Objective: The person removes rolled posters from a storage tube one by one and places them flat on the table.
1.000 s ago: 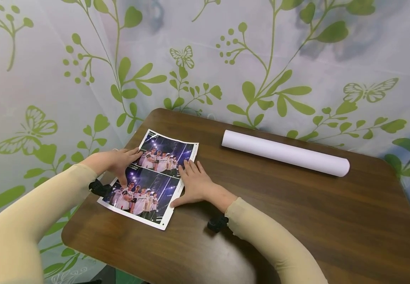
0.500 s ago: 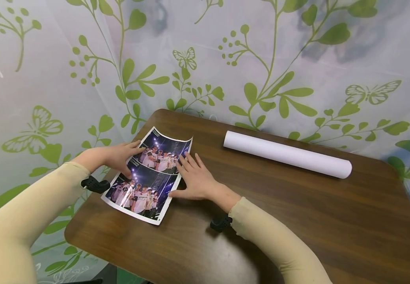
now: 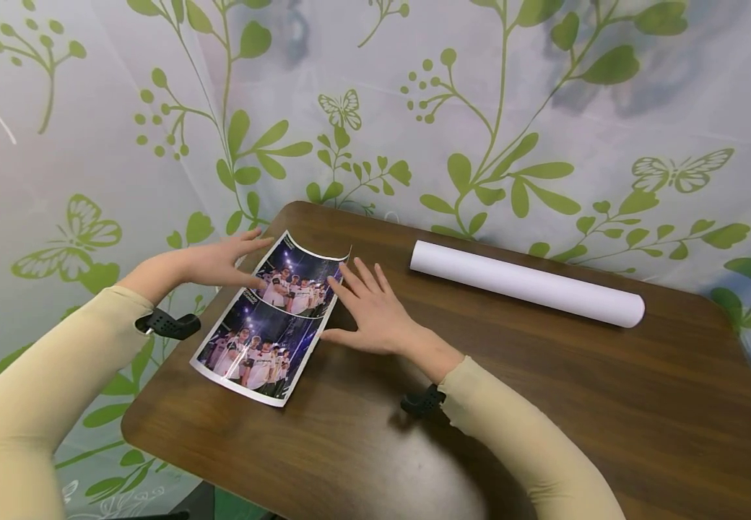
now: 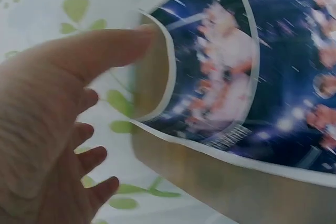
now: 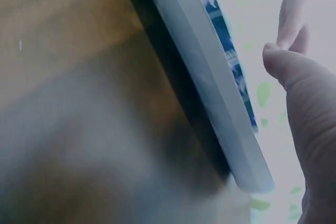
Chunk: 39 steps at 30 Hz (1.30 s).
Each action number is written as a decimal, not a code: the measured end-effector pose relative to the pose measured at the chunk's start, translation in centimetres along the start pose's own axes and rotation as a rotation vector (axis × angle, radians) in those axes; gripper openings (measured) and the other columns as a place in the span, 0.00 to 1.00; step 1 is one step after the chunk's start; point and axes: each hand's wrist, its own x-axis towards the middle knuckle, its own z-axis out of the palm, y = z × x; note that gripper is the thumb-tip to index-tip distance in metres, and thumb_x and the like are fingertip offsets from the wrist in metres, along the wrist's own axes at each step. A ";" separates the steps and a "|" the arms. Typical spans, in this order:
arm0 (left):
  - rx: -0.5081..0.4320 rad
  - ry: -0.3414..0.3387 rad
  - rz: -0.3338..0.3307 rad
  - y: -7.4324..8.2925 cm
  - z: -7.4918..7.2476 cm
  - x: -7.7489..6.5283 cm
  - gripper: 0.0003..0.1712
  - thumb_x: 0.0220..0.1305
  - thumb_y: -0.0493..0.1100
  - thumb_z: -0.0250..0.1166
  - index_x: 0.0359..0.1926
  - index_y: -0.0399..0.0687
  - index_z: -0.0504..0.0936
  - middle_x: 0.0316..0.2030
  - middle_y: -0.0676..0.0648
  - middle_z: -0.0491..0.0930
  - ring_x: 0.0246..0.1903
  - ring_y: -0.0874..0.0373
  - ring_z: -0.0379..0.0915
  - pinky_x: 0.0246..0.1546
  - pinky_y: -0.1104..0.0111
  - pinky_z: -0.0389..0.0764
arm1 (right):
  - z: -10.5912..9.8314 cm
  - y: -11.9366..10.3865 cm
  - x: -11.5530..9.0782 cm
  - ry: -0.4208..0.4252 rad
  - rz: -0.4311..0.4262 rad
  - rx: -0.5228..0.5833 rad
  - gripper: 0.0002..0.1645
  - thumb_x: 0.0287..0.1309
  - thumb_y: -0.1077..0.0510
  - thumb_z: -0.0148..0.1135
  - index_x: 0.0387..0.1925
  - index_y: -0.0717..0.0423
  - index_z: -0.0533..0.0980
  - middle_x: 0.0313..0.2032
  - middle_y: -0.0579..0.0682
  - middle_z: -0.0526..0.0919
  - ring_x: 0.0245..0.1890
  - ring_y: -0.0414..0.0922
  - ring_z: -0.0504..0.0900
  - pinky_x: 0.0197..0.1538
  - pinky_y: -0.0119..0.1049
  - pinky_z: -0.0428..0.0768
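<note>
A photo sheet [image 3: 265,332] printed with two pictures of a group in white shirts lies on the table's left side. Its long sides curl upward, and the right wrist view shows the white underside [image 5: 202,77] of a raised edge. My left hand [image 3: 213,261], fingers spread, hovers at the sheet's far left edge; in the left wrist view its thumb [image 4: 113,51] overlaps the near end of the sheet without gripping it. At the right edge is my right hand [image 3: 375,307], its fingers spread and the fingertips right by the curled border. Neither hand grips anything.
A rolled white paper tube [image 3: 525,282] lies along the back of the brown wooden table [image 3: 512,390]. Behind the table hangs a pale curtain [image 3: 375,94] printed with green leaves and butterflies. The table's rounded left corner is close to the sheet.
The sheet lay nearly flat under both hands; now its sides have sprung up into a curl. My left hand has drawn back off the sheet, and the right has moved slightly away to the right.
</note>
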 end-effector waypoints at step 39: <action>-0.381 0.161 0.127 15.7 0.8 18.0 0.30 0.78 0.51 0.56 0.72 0.39 0.71 0.69 0.39 0.71 0.70 0.46 0.64 0.67 0.56 0.68 | -8.6 22.4 -19.8 0.009 0.602 -0.007 0.55 0.61 0.44 0.72 0.79 0.58 0.55 0.74 0.66 0.57 0.73 0.69 0.51 0.70 0.73 0.41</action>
